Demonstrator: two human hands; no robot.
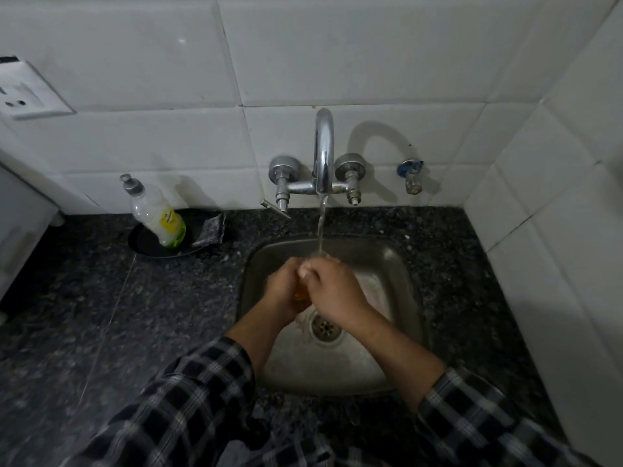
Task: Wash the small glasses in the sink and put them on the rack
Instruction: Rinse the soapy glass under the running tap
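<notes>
Head view, one moment at the sink (401, 264). Tap (324, 150) running — stream falling onto the joined hands. Left hand (286, 288) and right hand (332, 284) both curled close around one small amber-tinted thing, most likely a glass (299, 293), held over the basin above the drain (325, 326); only a sliver of it shows between the palms. Counter (135, 315): soap bottle (158, 214) standing in a dark dish (148, 242), scrub pad (210, 232) beside it. Rack: not in sight. Other glasses: none visible, washed or waiting. Progress, as judged — rinsing or rubbing of this glass under way; racking it is left, and how many remain cannot be told.
</notes>
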